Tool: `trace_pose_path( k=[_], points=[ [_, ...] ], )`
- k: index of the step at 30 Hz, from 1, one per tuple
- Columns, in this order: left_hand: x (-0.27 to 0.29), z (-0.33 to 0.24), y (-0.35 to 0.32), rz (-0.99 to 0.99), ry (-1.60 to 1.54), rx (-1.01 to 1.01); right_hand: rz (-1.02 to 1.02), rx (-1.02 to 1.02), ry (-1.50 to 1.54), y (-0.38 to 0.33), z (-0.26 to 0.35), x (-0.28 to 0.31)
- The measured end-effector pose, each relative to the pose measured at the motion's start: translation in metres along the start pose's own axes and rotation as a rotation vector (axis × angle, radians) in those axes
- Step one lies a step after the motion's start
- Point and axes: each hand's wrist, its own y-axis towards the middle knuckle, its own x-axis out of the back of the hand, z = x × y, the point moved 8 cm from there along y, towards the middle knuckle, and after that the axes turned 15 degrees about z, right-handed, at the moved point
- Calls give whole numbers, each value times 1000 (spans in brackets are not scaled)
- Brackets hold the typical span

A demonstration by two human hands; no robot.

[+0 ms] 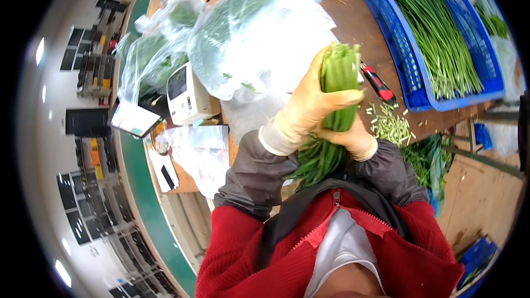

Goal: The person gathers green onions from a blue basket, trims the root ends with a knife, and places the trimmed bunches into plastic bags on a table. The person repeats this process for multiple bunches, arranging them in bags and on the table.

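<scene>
Red knit jacket [243,248], half unzipped over a white shirt [353,237], fills the lower part of the view, with dark oversleeves [248,171] on the forearms. Just beyond the chest, a bundle of green stalks [339,74] is held up over the counter's [350,16] near edge, cut ends upward and leafy ends hanging toward the body. The gloved left hand [303,105] has its fingers wrapped around the stalks, thumb across the front; the gloved right hand [352,138] grips lower down, its fingers partly hidden. To the right of the bundle lie a red-and-black cutter [378,84] and scattered stalk trimmings [391,126], near a blue crate [411,72] of long green stems [436,27]. Clear plastic bags [259,33] and a white boxy device [187,96] sit to the left.
</scene>
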Motion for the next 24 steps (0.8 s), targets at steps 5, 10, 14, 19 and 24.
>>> trace_pose_path(
  k=[5,10,14,19,24],
  points=[
    [150,-16,-89,-889,1852,445,134,75,183,12,23,15],
    [237,-52,-135,-1000,1159,-219,308,-293,6,55,33,-24],
    [266,-97,-128,-862,442,-347,496,-537,-43,117,1,-71],
    [273,-94,-138,-630,237,-447,518,-474,664,209,-3,-94],
    [283,-58,-177,-701,115,-425,693,-346,784,250,22,-102]
  ],
)
